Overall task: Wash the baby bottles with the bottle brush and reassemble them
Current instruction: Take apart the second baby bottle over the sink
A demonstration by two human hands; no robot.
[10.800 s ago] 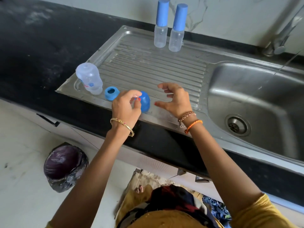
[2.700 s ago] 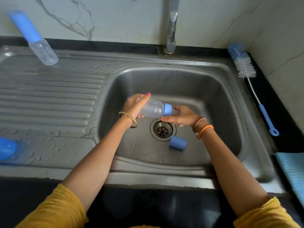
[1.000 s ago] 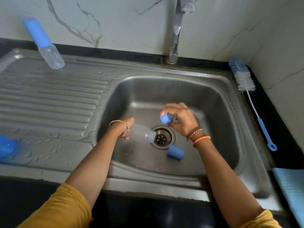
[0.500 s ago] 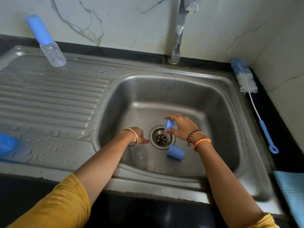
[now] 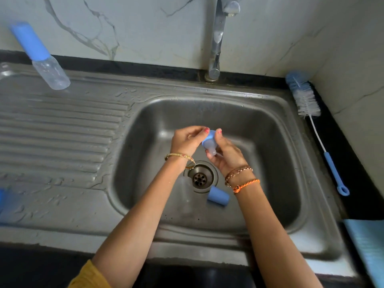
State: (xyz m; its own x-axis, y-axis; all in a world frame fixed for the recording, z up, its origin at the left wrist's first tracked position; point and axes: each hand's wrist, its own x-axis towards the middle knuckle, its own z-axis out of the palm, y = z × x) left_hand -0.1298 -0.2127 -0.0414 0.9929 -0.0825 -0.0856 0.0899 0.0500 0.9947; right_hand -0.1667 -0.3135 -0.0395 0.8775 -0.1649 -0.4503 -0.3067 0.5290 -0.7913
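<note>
Nipple collar [image 5: 208,142], blue ring with clear teat: pinched between left hand [image 5: 187,140] and right hand [image 5: 226,152] above sink [image 5: 270,129] basin. Blue cap [image 5: 218,198] beside drain [image 5: 200,177]. Bottle brush [image 5: 311,113] along sink's right edge.

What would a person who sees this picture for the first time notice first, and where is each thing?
First come the two hands over the middle of the sink basin: the left hand and the right hand together hold a small blue ring with a clear teat. Below them a blue cap lies on its side beside the drain. A bottle brush lies on the dark counter at the right, and one capped bottle stands at the far left of the draining board.
</note>
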